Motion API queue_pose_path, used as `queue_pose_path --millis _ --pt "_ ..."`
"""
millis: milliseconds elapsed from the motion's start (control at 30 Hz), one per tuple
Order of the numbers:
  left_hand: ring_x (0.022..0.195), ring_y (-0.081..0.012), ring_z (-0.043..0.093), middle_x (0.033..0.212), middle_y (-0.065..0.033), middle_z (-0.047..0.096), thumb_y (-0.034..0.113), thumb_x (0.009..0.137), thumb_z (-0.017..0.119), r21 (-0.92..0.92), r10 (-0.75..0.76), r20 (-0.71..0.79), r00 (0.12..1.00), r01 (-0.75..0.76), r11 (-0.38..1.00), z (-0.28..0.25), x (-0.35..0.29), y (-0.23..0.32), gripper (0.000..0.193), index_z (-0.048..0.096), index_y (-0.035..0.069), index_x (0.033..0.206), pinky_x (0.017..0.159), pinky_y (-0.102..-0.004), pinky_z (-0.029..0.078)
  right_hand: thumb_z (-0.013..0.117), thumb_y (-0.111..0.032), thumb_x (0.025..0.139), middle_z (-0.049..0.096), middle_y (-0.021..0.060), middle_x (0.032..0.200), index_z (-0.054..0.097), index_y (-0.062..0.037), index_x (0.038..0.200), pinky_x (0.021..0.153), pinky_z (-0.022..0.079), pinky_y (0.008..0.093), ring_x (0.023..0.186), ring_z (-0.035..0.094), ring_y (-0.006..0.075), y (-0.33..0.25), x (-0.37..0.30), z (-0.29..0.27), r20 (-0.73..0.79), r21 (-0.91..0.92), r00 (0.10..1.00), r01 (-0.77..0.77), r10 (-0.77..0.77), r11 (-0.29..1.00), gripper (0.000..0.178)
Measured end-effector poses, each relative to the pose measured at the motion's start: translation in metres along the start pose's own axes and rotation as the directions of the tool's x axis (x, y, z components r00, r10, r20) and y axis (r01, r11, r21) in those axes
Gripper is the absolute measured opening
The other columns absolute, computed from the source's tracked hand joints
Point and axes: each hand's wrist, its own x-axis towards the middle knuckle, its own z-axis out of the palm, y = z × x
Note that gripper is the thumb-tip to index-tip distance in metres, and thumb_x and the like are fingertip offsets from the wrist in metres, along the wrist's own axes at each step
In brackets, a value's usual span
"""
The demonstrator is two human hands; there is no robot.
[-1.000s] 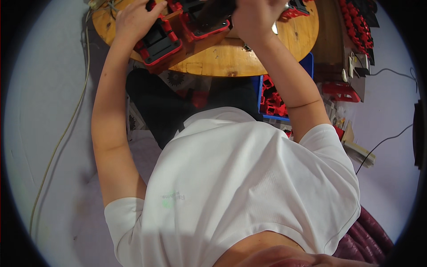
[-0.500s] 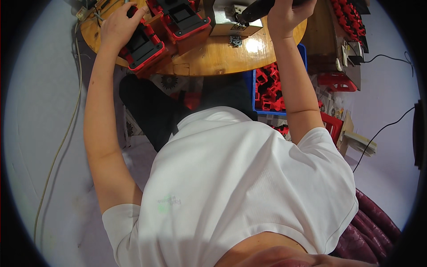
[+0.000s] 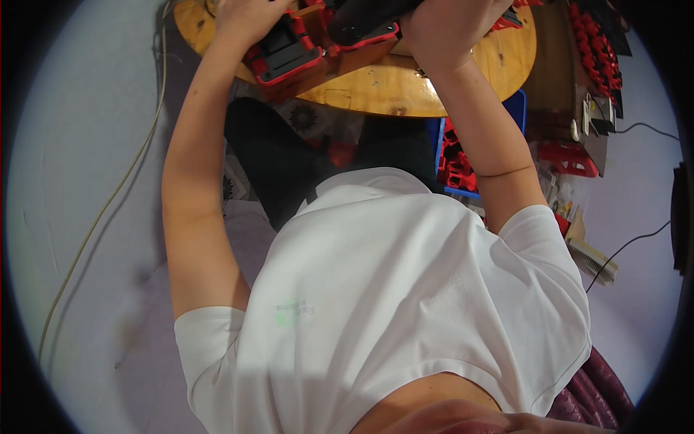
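My left hand (image 3: 249, 18) is at the top edge, its fingers curled over the far end of a red-and-black plastic housing (image 3: 289, 64). That housing sits in a reddish-brown holder on the round wooden table (image 3: 405, 103). A second red-rimmed housing (image 3: 377, 37) stands beside it in another holder (image 3: 361, 60). My right hand (image 3: 448, 32) is closed around a black electric screwdriver (image 3: 365, 20), whose body slants down to the left over the second housing. The upper frame edge cuts off part of both hands. The right hand hides most of what lies behind it.
Under the table's right side stands a blue crate (image 3: 517, 112) of red plastic parts (image 3: 455, 163). More red parts (image 3: 596, 58) lie on a surface at the far right, above a red stool (image 3: 567, 158). A pale cable (image 3: 148, 134) runs along the left wall.
The screwdriver has left the metal box with screws and swung left over the housings. My right hand moved with it. The view has shifted; my left hand stays at the left housing.
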Motion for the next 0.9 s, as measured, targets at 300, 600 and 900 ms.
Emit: queue_pose_path --millis 300,600,900 --pt "0.096 -0.0373 0.064 0.100 -0.0182 0.069 0.041 0.085 0.062 -0.010 0.109 -0.037 0.993 -0.109 0.994 0.009 0.005 -0.013 0.039 0.069 0.005 0.099 0.082 -0.0469 0.050 0.070 -0.027 0.091 0.060 0.0086 0.083 0.044 -0.0023 0.111 0.056 0.049 0.0274 0.063 0.059 0.0138 0.037 -0.002 0.003 0.263 -0.057 0.945 0.214 -0.192 0.975 0.042" --pt "0.103 -0.0390 0.064 0.109 -0.0180 0.069 0.041 0.084 0.063 -0.116 0.176 -0.088 0.981 -0.185 0.976 0.021 0.005 -0.030 0.046 0.065 0.007 0.115 0.087 -0.0483 0.050 0.070 -0.007 0.086 0.055 0.0045 0.097 0.043 0.0018 0.128 0.064 0.044 0.0227 0.076 0.053 0.0079 0.060 0.001 0.017 0.387 0.003 0.856 0.369 -0.341 0.929 0.051" --pt "0.108 -0.0351 0.064 0.117 -0.0160 0.068 0.064 0.089 0.048 0.240 0.102 0.152 0.983 -0.136 0.961 0.047 0.033 -0.085 0.064 0.064 0.013 0.125 0.093 -0.0443 0.048 0.066 -0.023 0.095 0.057 0.0034 0.077 0.048 -0.0028 0.107 0.051 0.046 0.0240 0.059 0.056 0.0092 0.030 0.001 0.010 0.206 0.032 0.978 -0.042 0.034 0.999 0.030"
